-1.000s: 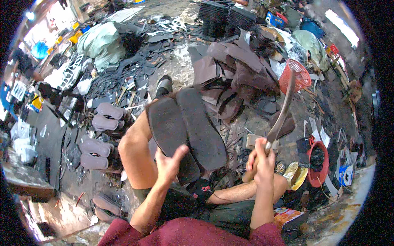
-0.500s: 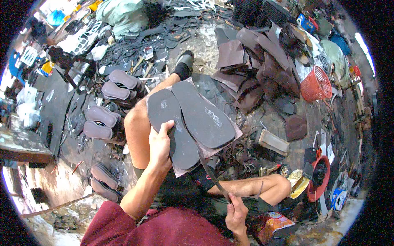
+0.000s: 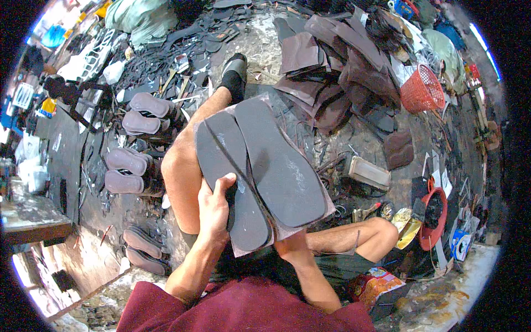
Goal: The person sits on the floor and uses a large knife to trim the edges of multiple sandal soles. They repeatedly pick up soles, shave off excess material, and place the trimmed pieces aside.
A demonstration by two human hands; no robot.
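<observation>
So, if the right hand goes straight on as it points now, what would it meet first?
Probably the sheet bearing the soles, from below; the right hand points under that sheet's near edge, fingers hidden, so depth is unclear.

Two soles [image 3: 290, 177] are showing slate grey, white-smudged; sheet [image 3: 283, 232] beneath is showing pale pink. Shirt [image 3: 249, 310] is showing maroon; lattice-patterned basket [image 3: 422, 91] is showing red.

Floor's [image 3: 91, 213] looking pretty grimy tbh, mostly dark, with black scraps [image 3: 191, 39] covering loads of the far side and a pale worn patch [image 3: 264, 44] showing through. A low wooden surface [image 3: 36, 232] is sitting off to the left, a stained pale slab [image 3: 451, 301] is filling the lower right corner, and a bright strip of light [image 3: 486, 52] is glowing at the upper right.
</observation>
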